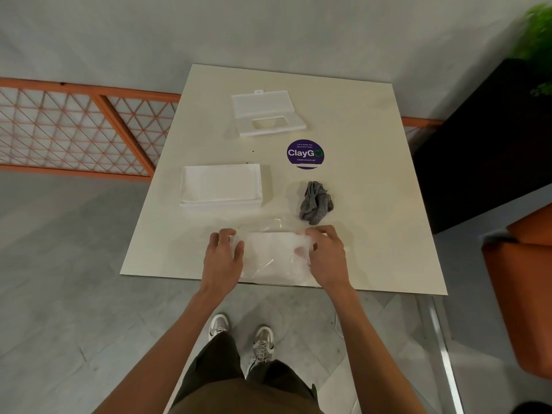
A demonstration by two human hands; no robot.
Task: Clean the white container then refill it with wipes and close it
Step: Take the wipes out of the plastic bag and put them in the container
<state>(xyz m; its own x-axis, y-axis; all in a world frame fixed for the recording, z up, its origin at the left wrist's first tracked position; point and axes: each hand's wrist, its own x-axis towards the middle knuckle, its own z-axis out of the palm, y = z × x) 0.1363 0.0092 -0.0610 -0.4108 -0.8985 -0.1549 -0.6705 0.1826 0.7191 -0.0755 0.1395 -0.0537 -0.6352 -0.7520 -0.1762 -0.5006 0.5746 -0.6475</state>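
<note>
Both hands are on the pack of wipes, which sits at the near edge of the table. The left hand has its fingers curled round the pack's left end. The right hand grips the right end, and it looks like it's pinching the clear wrapper, though the plastic is blurry there. The white container sits open just beyond the pack, a bit to the left. Its lid lies further back, flap open. A crumpled grey cloth is right of the container, near a purple ClayGo sticker.
</note>
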